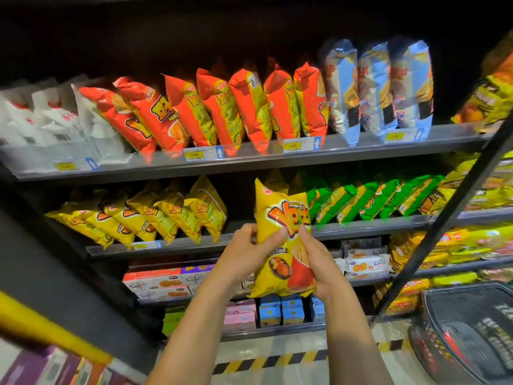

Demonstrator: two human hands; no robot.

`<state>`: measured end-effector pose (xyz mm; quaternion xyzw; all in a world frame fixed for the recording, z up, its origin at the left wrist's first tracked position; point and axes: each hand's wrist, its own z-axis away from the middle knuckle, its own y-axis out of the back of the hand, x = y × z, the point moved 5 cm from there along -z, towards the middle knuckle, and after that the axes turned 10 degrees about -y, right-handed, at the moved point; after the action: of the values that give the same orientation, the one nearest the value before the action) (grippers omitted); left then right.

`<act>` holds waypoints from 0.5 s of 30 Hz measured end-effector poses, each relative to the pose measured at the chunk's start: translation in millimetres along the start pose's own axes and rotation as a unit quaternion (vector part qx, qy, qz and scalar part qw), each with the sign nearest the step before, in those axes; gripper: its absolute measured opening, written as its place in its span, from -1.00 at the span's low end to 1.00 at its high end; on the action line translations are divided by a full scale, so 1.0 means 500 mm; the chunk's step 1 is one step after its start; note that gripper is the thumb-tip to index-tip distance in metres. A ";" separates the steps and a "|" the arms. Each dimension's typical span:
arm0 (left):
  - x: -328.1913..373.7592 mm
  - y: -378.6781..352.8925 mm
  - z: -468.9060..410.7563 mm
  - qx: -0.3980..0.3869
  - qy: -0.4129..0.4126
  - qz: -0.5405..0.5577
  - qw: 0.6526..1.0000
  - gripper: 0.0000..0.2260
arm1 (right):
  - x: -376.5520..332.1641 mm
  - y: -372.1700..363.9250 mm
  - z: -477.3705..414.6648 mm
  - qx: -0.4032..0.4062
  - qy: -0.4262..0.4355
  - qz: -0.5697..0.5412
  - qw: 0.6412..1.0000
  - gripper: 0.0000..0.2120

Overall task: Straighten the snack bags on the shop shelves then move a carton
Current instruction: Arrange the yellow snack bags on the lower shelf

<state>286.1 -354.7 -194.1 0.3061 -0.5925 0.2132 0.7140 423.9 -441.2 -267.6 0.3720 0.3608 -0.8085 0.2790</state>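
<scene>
Straightening step: left hand (244, 252) and right hand (319, 262) fingers clasped round crinkly yellow foil snack bag (280, 245); next, probably upright into shelf gap (241, 218).

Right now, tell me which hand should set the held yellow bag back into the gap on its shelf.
Probably the left hand. It holds the yellow bag on the side facing the gap, beside the row of yellow bags. The right hand sits toward the green bags.

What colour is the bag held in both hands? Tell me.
Yellow bag, with orange lettering and a red patch low down; seen in the head view.
</scene>
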 end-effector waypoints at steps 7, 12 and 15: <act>0.029 0.108 0.064 0.038 0.044 0.207 0.977 -0.37 | 0.051 -0.099 0.043 -0.066 -0.055 -0.146 0.986 -0.09; 0.034 0.155 0.096 0.023 0.050 0.173 0.983 -0.46 | 0.063 -0.147 0.064 -0.030 -0.017 -0.074 0.997 -0.25; 0.040 0.146 0.111 -0.017 0.062 0.130 0.989 -0.48 | 0.049 -0.170 0.089 0.006 0.022 0.013 1.000 -0.41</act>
<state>201.7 -341.3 -155.0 0.2006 -0.5857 0.3132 0.7202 330.9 -431.2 -234.9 0.3963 0.3574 -0.7982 0.2793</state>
